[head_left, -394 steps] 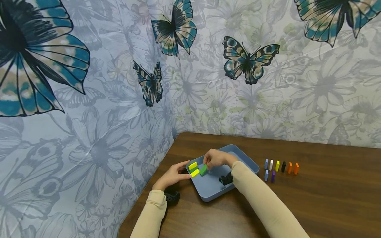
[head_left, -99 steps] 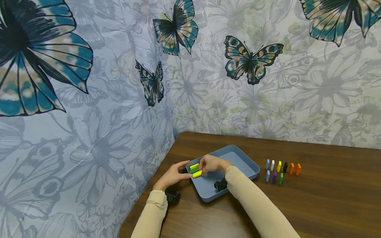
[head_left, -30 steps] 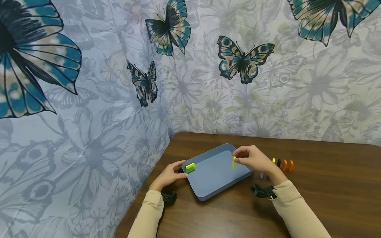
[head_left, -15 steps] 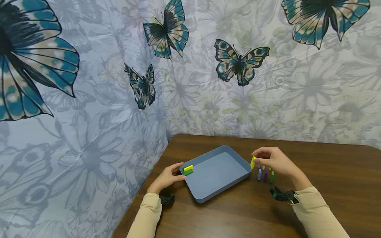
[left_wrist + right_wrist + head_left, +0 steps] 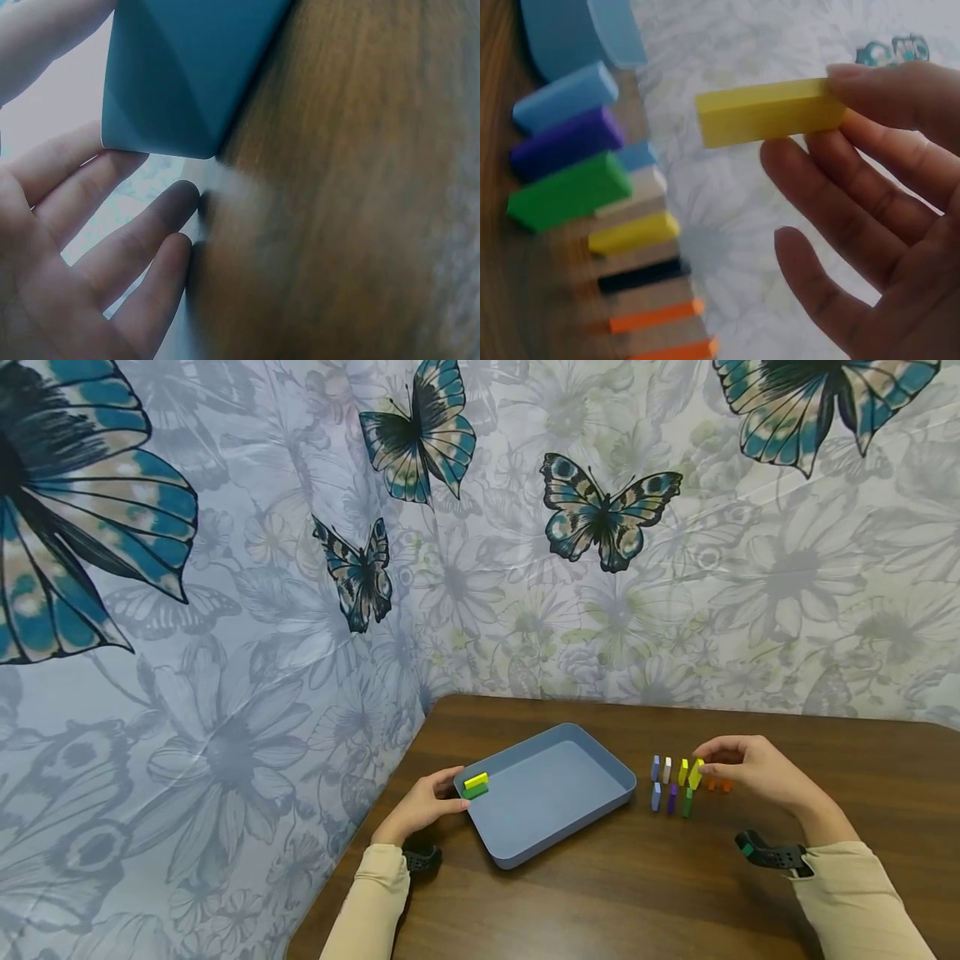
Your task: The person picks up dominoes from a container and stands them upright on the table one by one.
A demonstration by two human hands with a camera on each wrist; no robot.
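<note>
My right hand (image 5: 765, 775) pinches a yellow block (image 5: 769, 114) between thumb and fingers, held over two rows of small upright blocks. Directly below it in the head view stands a green block (image 5: 687, 804), the front row's right end, beside a purple block (image 5: 672, 800) and a light blue block (image 5: 656, 797). My left hand (image 5: 417, 810) grips the left corner of the blue-grey tray (image 5: 555, 793), thumb and fingers on either side. Inside that corner, a yellow block (image 5: 476, 780) lies by a green block (image 5: 476, 792).
The back row holds a light blue block (image 5: 656, 767), a white block (image 5: 667, 769), another yellow block (image 5: 683, 772), a black block (image 5: 641, 275) and two orange blocks (image 5: 660, 316), partly behind my right hand in the head view. The patterned wall (image 5: 480, 643) borders the wooden table (image 5: 585, 902).
A green block has joined the front row. My right hand has lifted a yellow block from the tray and carried it right, over the rows. The left hand keeps its hold on the corner.
</note>
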